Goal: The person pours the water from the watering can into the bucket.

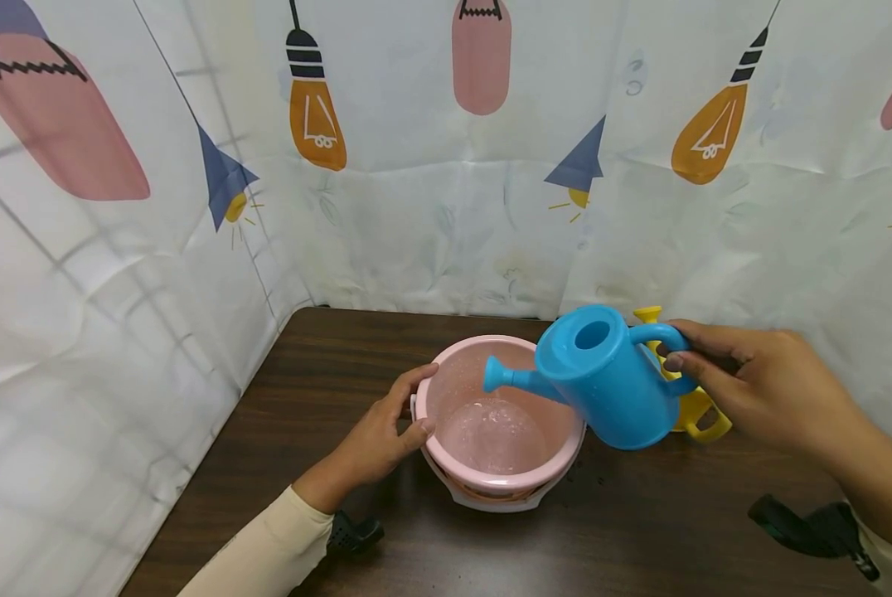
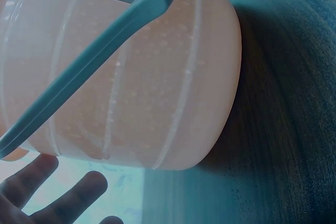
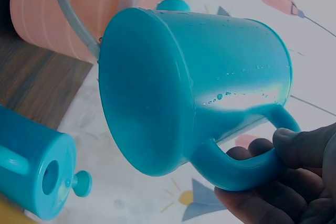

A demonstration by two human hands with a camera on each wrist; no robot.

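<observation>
A pink bucket (image 1: pixel 491 482) stands on the table with rippled water (image 1: pixel 498 435) inside. My left hand (image 1: pixel 379 435) holds its left rim, thumb and index finger against the edge; in the left wrist view other fingers (image 2: pixel 79 198) are spread beside the bucket's side. My right hand (image 1: pixel 759 377) grips the handle of a blue watering can (image 1: pixel 618 390), raised and tilted left, its spout (image 1: pixel 500 375) over the bucket. No clear stream shows from the spout. Droplets cling to the can's side in the right wrist view.
Behind the blue can, partly hidden, is a yellow watering can (image 1: pixel 703 414). The right wrist view shows another blue watering can (image 3: pixel 31 166). The bucket's grey handle (image 2: pixel 100 59) hangs down its side. A patterned cloth (image 1: pixel 431 224) borders the dark wooden table (image 1: pixel 356 348).
</observation>
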